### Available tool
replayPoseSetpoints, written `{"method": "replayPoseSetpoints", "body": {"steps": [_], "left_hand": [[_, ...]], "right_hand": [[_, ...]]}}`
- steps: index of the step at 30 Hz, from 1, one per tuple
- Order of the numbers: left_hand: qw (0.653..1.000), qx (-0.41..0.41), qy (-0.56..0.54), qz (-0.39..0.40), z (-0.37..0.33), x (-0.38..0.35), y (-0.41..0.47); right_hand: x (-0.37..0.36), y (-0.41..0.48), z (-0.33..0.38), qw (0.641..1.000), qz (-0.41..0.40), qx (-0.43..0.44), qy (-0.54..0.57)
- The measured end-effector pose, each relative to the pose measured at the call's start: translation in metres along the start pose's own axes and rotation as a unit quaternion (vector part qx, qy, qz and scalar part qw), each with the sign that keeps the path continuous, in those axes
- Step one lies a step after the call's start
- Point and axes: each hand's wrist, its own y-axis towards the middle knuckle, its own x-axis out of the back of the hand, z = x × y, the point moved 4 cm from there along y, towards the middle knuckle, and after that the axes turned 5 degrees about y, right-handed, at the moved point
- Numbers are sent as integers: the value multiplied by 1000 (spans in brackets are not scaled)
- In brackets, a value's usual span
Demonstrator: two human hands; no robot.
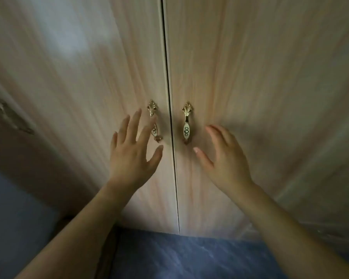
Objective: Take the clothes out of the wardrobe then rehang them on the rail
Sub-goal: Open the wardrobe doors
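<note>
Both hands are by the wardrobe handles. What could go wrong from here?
1. The left hand and right hand are open, and the left handle and right handle are slim and ornate: fingers may slip.
2. The doors are shut and near; swinging out, they may hit the forearms.

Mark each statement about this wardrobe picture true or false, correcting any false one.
1. The left door and the right door are both shut. True.
2. The right hand grips a handle. False: the right hand is open, beside the right handle, not holding it.
3. The left hand has straight, spread fingers. True.
4. Clothes hang in view. False: none show; the shut doors hide the inside.
</note>
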Motion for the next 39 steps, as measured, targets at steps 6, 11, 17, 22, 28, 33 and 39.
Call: {"method": "replayPoseSetpoints", "body": {"steps": [6,11,17,22,28,33,39], "left_hand": [[999,-26,6,-30,-9,-22,35],[992,-79,40,-86,6,-43,37],[983,-117,18,-138,18,-51,38],[979,-146,-13,-139,24,-51,41],[970,-218,-94,-44,33,-39,37],[947,-280,-157,10,28,-12,26],[867,-392,-309,-1,-32,41,8]], "right_hand": [[-24,22,-11,993,5,-23,112],[-40,25,-4,986,-13,-40,160],[-58,19,2,978,-55,-91,178],[-55,7,21,968,-115,-108,193],[-46,-28,48,942,-193,-208,180],[-6,-76,78,931,-216,-246,161],[61,-142,105,921,-244,-282,114]]}}
